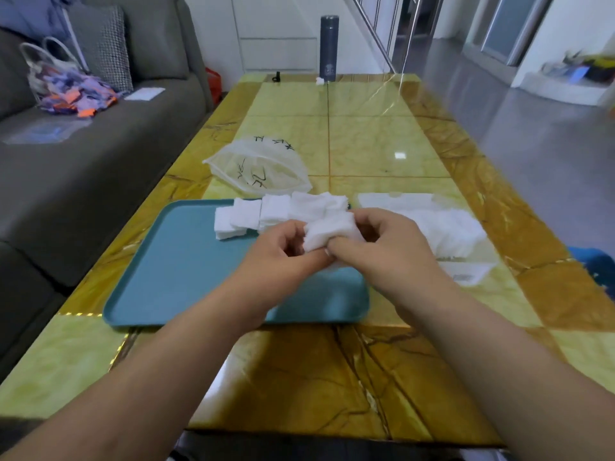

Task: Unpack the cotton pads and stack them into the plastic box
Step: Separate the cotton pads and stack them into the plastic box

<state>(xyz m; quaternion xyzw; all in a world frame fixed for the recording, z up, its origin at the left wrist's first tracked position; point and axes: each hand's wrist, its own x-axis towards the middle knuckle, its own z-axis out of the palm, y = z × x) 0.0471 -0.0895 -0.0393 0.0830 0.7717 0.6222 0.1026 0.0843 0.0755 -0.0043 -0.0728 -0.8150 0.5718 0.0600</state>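
Both hands hold one bunch of white cotton pads (329,231) above the far right part of a teal tray (186,261). My left hand (286,252) grips it from the left, my right hand (382,247) from the right and below. More loose white cotton pads (276,212) lie in a row along the tray's far edge. To the right of the tray lies a clear bag with cotton pads (446,227) in it. A translucent plastic box (259,168) with black marks rests tilted on the table behind the tray.
The yellow-green marble table (366,134) carries a dark flask (329,48) and a small white scrap (319,80) at its far end. A grey sofa (100,144) with a bag and clothes runs along the left. A blue object (595,264) sits at the right edge.
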